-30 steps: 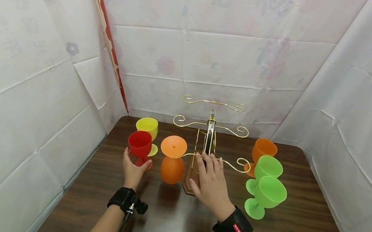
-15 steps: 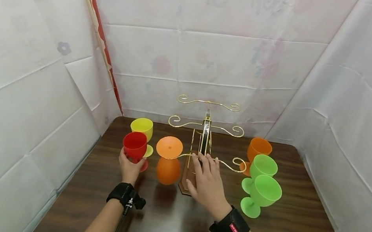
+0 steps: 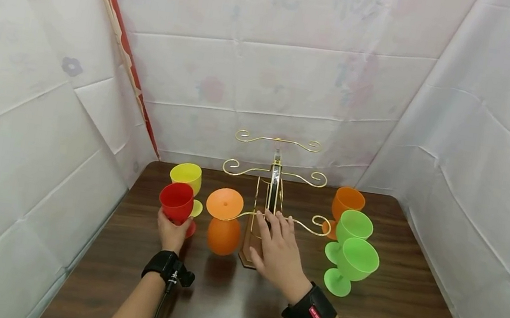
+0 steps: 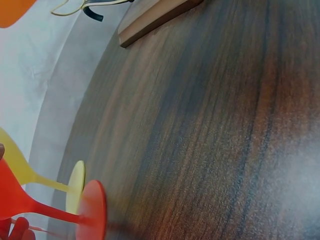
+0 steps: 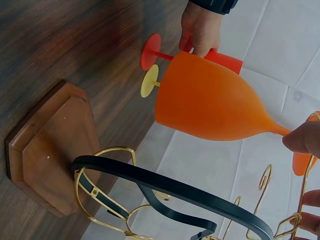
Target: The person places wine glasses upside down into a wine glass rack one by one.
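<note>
My left hand grips the upright red goblet low on its bowl, by the stem. In the left wrist view the red goblet's foot shows close to the tabletop, beside a yellow goblet. My right hand rests on the front gold wire arm of a goblet rack, fingers extended and thumb apart. On the left of that same arm hangs an orange goblet, upside down. The right wrist view has my right thumb close to its stem.
The rack's wooden base stands mid-table. To its right are another orange goblet and two green goblets, all upright. Higher gold wire arms spread to both sides. White cloth walls enclose the dark wooden table.
The head view has swung slightly right, so everything sits further left. My left hand's fingers have drawn in around the red goblet. My right hand stays on the rack.
</note>
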The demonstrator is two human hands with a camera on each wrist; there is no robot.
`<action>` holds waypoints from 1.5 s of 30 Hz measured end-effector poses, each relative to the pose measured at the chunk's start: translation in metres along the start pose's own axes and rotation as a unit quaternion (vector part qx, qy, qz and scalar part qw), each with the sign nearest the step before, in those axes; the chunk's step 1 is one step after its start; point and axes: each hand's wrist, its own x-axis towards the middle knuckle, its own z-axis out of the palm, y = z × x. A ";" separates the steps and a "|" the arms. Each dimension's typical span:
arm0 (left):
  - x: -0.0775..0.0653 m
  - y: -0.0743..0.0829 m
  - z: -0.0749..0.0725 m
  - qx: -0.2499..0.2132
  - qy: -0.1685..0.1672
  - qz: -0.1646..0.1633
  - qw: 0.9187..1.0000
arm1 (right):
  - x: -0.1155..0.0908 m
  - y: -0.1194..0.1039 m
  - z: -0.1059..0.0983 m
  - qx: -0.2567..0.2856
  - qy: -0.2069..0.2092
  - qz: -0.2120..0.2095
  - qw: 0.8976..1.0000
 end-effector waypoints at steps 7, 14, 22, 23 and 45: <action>0.004 -0.004 -0.001 -0.001 -0.007 -0.014 1.000 | -0.001 -0.002 0.001 -0.006 0.002 0.002 1.000; 0.000 -0.001 0.001 -0.012 -0.008 -0.011 1.000 | 0.000 -0.001 0.002 -0.020 -0.003 0.000 1.000; -0.001 0.004 -0.001 -0.023 -0.004 -0.002 1.000 | 0.000 -0.001 0.002 -0.014 0.001 0.002 1.000; -0.001 0.005 -0.001 -0.027 -0.004 0.001 1.000 | 0.000 -0.001 0.002 -0.013 -0.001 0.002 1.000; -0.043 0.033 -0.023 -0.024 -0.083 0.019 0.996 | 0.000 0.000 0.002 -0.017 -0.002 0.000 1.000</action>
